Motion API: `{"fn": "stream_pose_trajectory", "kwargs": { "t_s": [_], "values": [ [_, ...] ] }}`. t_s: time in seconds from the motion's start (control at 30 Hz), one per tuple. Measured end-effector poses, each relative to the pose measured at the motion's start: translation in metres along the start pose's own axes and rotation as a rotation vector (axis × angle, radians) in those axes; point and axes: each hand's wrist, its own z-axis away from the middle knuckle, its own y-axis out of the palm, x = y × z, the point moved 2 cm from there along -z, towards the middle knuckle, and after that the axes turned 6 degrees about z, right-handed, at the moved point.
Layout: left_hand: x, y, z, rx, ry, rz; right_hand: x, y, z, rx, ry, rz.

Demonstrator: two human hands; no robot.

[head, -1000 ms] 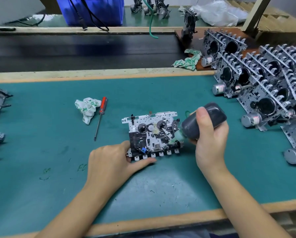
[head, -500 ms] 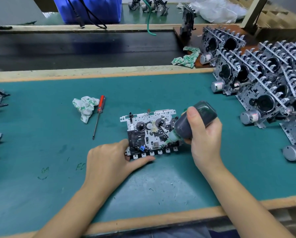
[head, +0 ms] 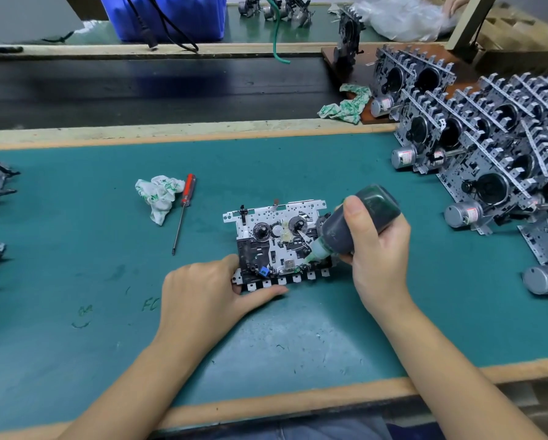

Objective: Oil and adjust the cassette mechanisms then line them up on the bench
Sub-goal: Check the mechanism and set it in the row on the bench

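- My right hand (head: 379, 249) is wrapped around a dark oil bottle (head: 360, 222), thumb on top and fingers curled beneath, gripping it firmly.
- I hold the bottle tilted down to the left, and its green nozzle (head: 317, 251) touches the right part of the cassette mechanism (head: 277, 241).
- My left hand (head: 207, 295) holds the mechanism at its near left corner: the thumb lies along the front edge with its row of white tabs, the fingers curl against the left side.
- The mechanism lies flat on the green bench mat (head: 75, 249), about mid-bench, straight in front of me.
- To my right, a group of finished mechanisms (head: 488, 147) stands on edge in rows, small silver motors facing me.
- A red-handled screwdriver (head: 183, 211) lies left of the mechanism, just beside a crumpled white-and-green cloth (head: 158, 195).
- Writing: faint green marks on the mat near my left wrist read "FC" (head: 150, 303); the red labels on the motors are too small to read.
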Motion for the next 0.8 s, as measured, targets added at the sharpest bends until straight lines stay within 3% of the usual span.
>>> {"fn": "stream_pose_trajectory", "kwargs": {
  "t_s": [0.2,0.37,0.6,0.8],
  "values": [
    [0.0,-0.001,0.0,0.009,-0.01,0.013,0.001,-0.003,-0.001,-0.056,0.001,-0.043],
    [0.003,0.0,0.001,0.02,-0.041,0.029,0.001,-0.009,-0.005,-0.125,0.101,-0.262],
    [0.024,-0.032,-0.006,0.112,-0.23,0.213,0.002,-0.014,-0.018,-0.115,0.264,-0.525],
    [0.066,-0.098,-0.011,0.157,-0.094,-0.019,-0.002,-0.014,-0.023,-0.114,0.365,-0.63]
  ]
}}
